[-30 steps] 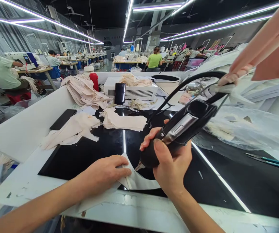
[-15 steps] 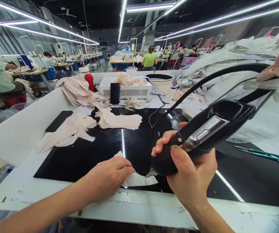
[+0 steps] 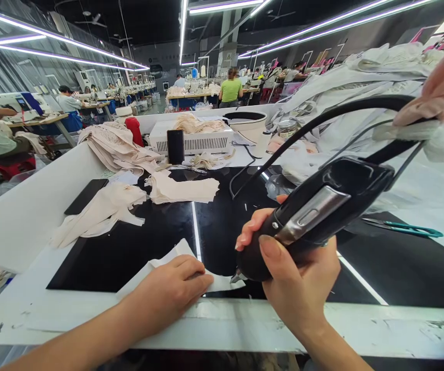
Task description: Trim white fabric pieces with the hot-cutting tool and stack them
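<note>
My right hand (image 3: 299, 283) grips a black corded cutting tool (image 3: 322, 206) with a silver switch. Its metal tip (image 3: 238, 276) touches the edge of a pale fabric piece (image 3: 167, 257) on the black glossy worktop (image 3: 129, 247). My left hand (image 3: 171, 288) lies flat on that fabric piece, fingers together, pressing it down near the table's front edge. The tool's cable (image 3: 322, 121) arches up to the right, where another person's hand (image 3: 438, 93) is at the frame edge.
Cream fabric pieces (image 3: 101, 211) and a folded stack (image 3: 185, 189) lie further back. A dark phone (image 3: 84, 196) lies at the left, another phone (image 3: 176, 146) leans on a white box (image 3: 194, 139). Green-handled scissors (image 3: 407, 228) lie at the right. Other workers sit at distant tables.
The view has shifted slightly. More of the pale fabric now shows to the left of my left hand. The tool tip stays at the fabric edge.
</note>
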{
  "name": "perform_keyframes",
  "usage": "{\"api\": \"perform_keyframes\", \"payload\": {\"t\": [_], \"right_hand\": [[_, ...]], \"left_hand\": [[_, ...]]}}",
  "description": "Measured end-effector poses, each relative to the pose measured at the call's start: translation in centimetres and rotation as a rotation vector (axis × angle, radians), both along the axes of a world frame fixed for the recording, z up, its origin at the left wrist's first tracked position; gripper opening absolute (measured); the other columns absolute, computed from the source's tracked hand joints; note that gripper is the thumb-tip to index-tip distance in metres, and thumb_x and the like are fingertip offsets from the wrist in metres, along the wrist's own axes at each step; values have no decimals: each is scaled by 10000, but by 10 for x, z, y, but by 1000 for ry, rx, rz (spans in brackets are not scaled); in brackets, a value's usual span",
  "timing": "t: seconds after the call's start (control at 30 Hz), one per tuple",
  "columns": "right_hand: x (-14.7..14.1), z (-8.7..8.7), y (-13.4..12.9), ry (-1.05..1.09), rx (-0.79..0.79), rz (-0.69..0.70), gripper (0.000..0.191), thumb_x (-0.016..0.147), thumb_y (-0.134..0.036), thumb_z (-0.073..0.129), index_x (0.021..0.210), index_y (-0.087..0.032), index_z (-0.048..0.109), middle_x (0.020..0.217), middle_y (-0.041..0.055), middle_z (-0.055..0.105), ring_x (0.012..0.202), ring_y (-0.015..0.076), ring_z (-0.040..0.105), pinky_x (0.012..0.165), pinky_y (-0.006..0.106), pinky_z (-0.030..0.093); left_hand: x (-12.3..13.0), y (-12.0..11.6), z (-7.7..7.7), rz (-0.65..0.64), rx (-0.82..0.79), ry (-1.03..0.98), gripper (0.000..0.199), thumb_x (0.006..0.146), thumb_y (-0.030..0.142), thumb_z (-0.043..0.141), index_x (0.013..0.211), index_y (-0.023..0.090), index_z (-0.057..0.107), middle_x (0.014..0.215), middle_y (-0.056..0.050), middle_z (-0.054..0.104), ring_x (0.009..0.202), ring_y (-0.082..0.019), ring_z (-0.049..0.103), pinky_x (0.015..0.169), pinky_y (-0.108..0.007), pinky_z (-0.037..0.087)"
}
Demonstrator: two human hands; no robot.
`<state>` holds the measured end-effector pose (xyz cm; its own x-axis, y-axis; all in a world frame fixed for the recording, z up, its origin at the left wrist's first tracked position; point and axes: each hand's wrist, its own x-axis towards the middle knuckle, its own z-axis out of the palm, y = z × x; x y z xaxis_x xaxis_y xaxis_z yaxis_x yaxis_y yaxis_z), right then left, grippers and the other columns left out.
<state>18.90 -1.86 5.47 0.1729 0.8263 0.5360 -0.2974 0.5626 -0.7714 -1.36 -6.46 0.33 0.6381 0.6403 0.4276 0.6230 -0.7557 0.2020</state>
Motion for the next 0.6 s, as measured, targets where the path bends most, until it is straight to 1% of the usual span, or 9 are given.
{"api": "perform_keyframes", "payload": {"t": [0.1, 0.3, 0.4, 0.5, 0.6], "right_hand": [[-2, 1, 1, 11, -3, -2, 349, 867, -477, 959, 1011, -306, 690, 859, -66, 751, 588, 110, 661, 535, 244, 615], [-13, 3, 5, 64, 1, 20, 364, 863, -468, 956, 1027, -298, 679, 860, -66, 742, 600, 111, 678, 536, 236, 614], [-19, 2, 7, 68, 2, 49, 334, 878, -413, 939, 1030, -293, 666, 849, -66, 740, 590, 110, 664, 540, 241, 616], [-20, 1, 7, 52, 8, 47, 287, 894, -332, 907, 1029, -296, 657, 834, -72, 742, 569, 104, 646, 545, 241, 618], [-18, 1, 7, 28, -6, 42, 265, 903, -302, 883, 1024, -293, 648, 841, -68, 742, 584, 111, 665, 548, 245, 621]], "left_hand": [[-1, -2, -3, 10, 4, 30, 213, 1177, 158, 481, 1192, 161, 694, 1067, -72, 716, 943, -211, 724, 802, -277, 645], [-1, -2, -9, 12, 8, 49, 194, 1169, 150, 495, 1245, 156, 674, 1106, -85, 712, 979, -227, 725, 817, -307, 659], [0, -3, -9, 8, -1, 50, 177, 1165, 152, 512, 1244, 159, 671, 1097, -80, 709, 981, -230, 722, 833, -313, 660], [3, -5, -8, 10, -8, 58, 172, 1160, 148, 530, 1260, 158, 669, 1095, -80, 709, 985, -229, 718, 852, -318, 658], [6, -6, -6, 23, -8, 69, 178, 1143, 125, 548, 1265, 165, 672, 1096, -83, 708, 974, -232, 716, 830, -314, 654]]}}
